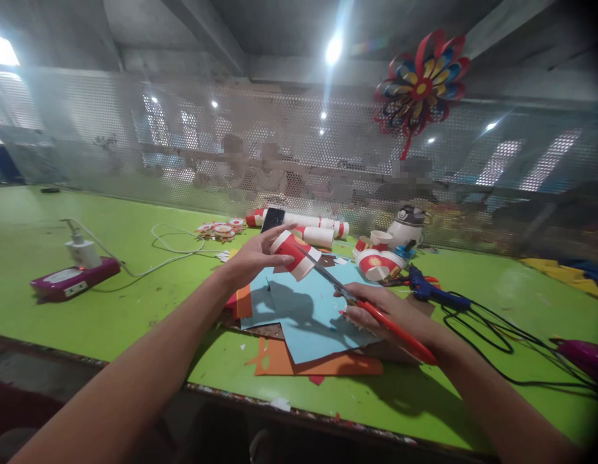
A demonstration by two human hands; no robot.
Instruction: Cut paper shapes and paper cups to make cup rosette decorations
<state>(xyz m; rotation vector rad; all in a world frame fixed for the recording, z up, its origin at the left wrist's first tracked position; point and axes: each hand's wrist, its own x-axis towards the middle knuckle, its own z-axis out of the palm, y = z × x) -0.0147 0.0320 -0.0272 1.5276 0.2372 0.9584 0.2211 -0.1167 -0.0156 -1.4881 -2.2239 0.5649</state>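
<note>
The paper cup (pixel 289 249) is red and white, tilted.

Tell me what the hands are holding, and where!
Left hand holds a red-and-white paper cup by its wall; right hand holds metal scissors by their red handles.

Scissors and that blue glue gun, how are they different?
The scissors have red handles, while the glue gun is blue. The scissors are in the right hand, while the glue gun lies on the green table. Both are tools.
</note>
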